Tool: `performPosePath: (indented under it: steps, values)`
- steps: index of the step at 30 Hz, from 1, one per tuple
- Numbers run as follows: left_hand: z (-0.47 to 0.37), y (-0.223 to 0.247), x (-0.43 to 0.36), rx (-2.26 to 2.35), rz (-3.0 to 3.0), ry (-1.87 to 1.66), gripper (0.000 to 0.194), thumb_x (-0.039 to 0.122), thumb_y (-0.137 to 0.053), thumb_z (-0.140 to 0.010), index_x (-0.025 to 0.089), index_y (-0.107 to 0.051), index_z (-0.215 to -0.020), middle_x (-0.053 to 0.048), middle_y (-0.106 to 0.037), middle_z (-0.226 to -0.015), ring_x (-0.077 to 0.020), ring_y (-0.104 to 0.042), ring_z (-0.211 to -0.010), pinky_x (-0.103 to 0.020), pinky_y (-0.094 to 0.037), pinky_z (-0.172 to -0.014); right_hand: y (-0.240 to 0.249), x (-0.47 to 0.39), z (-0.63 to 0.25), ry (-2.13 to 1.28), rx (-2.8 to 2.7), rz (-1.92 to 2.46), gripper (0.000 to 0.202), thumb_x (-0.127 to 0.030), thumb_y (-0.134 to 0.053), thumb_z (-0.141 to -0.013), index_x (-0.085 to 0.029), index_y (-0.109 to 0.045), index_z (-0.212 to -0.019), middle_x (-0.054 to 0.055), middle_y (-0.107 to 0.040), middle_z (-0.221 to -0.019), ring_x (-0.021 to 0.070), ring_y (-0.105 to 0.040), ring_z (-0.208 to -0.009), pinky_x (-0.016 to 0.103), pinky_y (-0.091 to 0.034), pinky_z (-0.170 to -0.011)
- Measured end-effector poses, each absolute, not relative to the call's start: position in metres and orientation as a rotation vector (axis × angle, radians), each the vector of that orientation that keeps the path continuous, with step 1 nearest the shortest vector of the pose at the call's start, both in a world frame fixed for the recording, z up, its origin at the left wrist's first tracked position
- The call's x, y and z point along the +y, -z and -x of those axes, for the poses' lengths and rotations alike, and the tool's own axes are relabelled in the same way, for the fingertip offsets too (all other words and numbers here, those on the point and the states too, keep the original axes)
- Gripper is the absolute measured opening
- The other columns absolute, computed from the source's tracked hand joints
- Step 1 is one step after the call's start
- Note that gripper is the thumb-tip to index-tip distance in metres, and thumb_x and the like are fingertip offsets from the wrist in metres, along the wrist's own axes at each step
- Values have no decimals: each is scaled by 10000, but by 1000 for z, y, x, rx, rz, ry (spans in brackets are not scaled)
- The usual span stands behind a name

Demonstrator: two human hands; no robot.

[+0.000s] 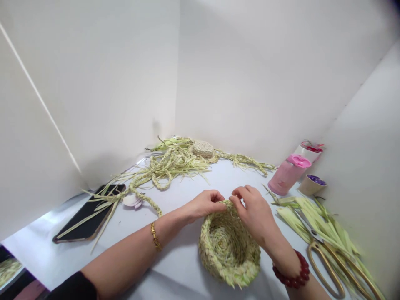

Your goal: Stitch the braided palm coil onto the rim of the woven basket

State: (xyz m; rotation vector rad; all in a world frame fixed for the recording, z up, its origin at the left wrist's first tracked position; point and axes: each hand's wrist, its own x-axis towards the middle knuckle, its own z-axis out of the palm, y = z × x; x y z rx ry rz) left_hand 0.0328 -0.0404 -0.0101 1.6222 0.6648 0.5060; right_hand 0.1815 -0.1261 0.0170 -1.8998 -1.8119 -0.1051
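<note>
A round basket of coiled, braided pale-green husk sits on the table, its opening tipped toward me. My left hand pinches the far rim between thumb and fingers. Close beside it, my right hand is closed at the same rim, thumb and forefinger together near a thin strand. Whatever lies between the right fingertips is too small to make out. A husk braid runs across the table to the left and passes behind my left forearm.
Loose braids and husk strips lie at the back around a small woven hat. On the left are a dark tablet and a white object. Gold-handled scissors, flat husks, a pink bottle and a cup stand right.
</note>
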Motion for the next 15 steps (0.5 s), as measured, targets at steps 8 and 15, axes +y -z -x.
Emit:
performPosePath:
  steps: [8, 15]
  values:
    - [-35, 18, -37, 633, -1576, -498, 132, 219, -608, -644, 132, -591, -741, 36, -518, -636, -90, -414, -594, -226, -291, -577, -22, -80, -183, -632, -1663, 1548, 159, -216, -573, -669, -174, -485, -544, -37, -474, -540, 106, -405, -552, 231, -285, -530]
    - [-34, 11, -40, 689, -1558, -479, 176, 258, -650, -626, 133, -598, -739, 18, -551, -673, -94, -440, -609, -232, -314, -593, -48, -48, -199, -668, -1380, 1427, 251, -416, -404, -832, -204, -420, -698, -42, -442, -546, 94, -355, -451, 227, -313, -481]
